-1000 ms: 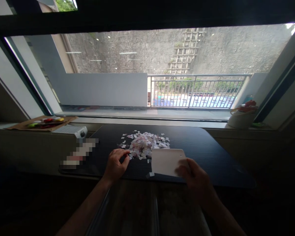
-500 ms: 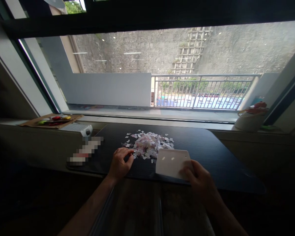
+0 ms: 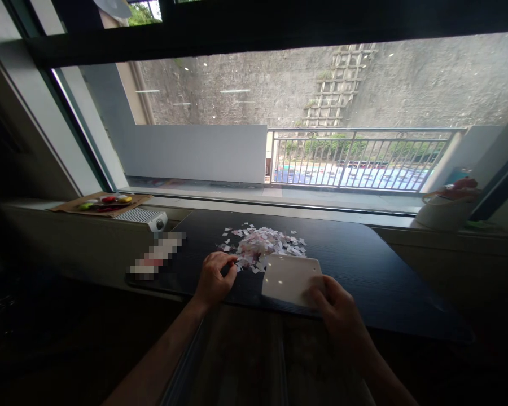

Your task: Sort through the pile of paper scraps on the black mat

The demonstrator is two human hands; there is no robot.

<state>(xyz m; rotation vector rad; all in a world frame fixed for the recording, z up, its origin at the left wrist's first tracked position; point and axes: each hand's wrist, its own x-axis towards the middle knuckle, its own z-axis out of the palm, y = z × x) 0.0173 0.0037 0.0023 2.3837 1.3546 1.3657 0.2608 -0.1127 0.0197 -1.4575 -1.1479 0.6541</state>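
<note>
The right hand (image 3: 338, 304) holds a white board (image 3: 290, 280) by a paper heap (image 3: 260, 242)

The right hand's grip is closed on the board's right end. The left hand (image 3: 215, 280) has its fingers curled towards the thumb at the heap's near left edge; whether that grip pinches a scrap, I cannot tell. The heap lies loosely spread on the dark table (image 3: 355, 265), its near right part hidden behind the board. On the table's left is a pixelated object (image 3: 158, 256). Past it, far left, are a white box (image 3: 141, 219) with a knob and a brown sheet (image 3: 65, 206) bearing colourful items. A pale container (image 3: 436, 215) stands far right, before the window.
</note>
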